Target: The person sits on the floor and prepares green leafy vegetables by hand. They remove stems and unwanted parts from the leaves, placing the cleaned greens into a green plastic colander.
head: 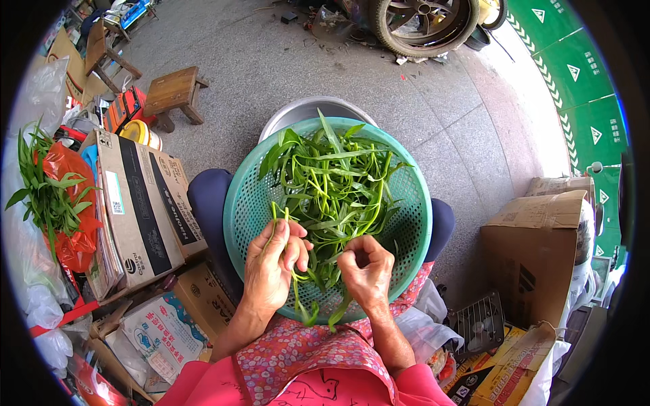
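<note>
A green perforated plastic basket (pixel 244 177) rests across the lap, heaped with long-leaved greens (pixel 330 188) that look like water spinach. Over its near left part, my left hand (pixel 277 259) holds a few thin green stems (pixel 286 214) between thumb and fingers; their cut ends point up and leaves dangle below. My right hand (pixel 368 269) is closed with thumb and forefinger pinched together at the near edge of the heap. A leafy green stem (pixel 341 308) hangs beneath it, apparently from its grip; the fingers partly hide it. Behind the basket, a metal basin (pixel 297 109) shows its rim.
Left stand cardboard boxes (pixel 147 203), a red plastic bag (pixel 76 243) with more greens (pixel 53 198), and a wooden stool (pixel 172 91). A wheel with a tyre (pixel 424 25) lies at the far side. Right are a large carton (pixel 528 254) and a wire rack (pixel 477 322).
</note>
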Demonstrator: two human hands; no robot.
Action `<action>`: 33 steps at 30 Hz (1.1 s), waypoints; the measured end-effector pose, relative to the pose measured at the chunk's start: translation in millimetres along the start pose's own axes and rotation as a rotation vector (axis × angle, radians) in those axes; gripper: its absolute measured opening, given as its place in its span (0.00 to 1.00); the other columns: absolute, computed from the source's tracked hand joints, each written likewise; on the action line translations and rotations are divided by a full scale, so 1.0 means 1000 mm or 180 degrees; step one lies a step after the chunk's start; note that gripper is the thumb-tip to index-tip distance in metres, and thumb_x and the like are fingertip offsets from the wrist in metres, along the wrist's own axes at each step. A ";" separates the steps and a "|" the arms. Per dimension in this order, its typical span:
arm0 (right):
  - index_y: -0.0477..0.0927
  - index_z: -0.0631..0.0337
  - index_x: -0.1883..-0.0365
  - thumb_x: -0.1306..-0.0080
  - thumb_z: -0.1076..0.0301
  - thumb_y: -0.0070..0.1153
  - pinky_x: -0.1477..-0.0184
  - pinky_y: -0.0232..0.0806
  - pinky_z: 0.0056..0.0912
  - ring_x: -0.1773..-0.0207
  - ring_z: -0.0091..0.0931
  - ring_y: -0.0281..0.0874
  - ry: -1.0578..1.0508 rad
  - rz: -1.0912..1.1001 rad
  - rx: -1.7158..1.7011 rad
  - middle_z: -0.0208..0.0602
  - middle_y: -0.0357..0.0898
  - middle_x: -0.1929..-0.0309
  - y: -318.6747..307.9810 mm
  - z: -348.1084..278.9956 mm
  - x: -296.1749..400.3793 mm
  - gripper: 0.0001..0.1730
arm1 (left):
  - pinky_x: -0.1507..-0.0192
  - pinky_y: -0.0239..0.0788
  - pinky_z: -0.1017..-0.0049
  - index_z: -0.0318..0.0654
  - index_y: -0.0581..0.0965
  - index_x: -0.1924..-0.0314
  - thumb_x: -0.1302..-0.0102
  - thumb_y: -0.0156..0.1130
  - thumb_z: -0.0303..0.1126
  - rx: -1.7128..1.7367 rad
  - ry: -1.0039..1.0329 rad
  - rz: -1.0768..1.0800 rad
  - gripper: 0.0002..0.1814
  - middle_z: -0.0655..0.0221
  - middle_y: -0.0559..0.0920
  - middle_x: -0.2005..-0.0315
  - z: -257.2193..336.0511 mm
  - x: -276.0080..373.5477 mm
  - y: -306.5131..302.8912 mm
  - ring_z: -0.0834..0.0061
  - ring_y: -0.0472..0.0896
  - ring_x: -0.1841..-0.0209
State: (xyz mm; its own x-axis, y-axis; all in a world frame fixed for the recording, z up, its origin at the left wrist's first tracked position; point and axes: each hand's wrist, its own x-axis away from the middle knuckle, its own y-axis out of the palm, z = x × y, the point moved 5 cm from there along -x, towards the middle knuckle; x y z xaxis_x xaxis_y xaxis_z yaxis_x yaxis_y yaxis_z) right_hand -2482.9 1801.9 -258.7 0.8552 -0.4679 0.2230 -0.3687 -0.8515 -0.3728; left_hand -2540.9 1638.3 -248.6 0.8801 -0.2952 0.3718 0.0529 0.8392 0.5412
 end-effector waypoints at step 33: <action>0.86 0.67 0.62 0.39 0.78 0.65 0.72 0.67 0.20 0.75 0.19 0.79 -0.1201 -0.0284 -0.0067 0.35 0.84 0.74 -0.037 -0.089 0.006 0.06 | 0.73 0.64 0.84 0.32 0.85 0.59 0.34 0.69 0.29 -0.0369 -0.0875 0.0013 0.08 0.71 0.85 0.72 0.013 0.002 0.016 0.88 0.75 0.74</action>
State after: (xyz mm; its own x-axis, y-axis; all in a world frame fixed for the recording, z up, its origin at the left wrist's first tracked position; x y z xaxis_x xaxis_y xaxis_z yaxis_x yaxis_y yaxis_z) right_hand -2496.5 1809.7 -163.0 0.9567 -0.2750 -0.0948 -0.2907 -0.8915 -0.3475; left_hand -2544.3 1645.4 -229.5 0.7204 -0.3913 0.5727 0.1172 0.8825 0.4554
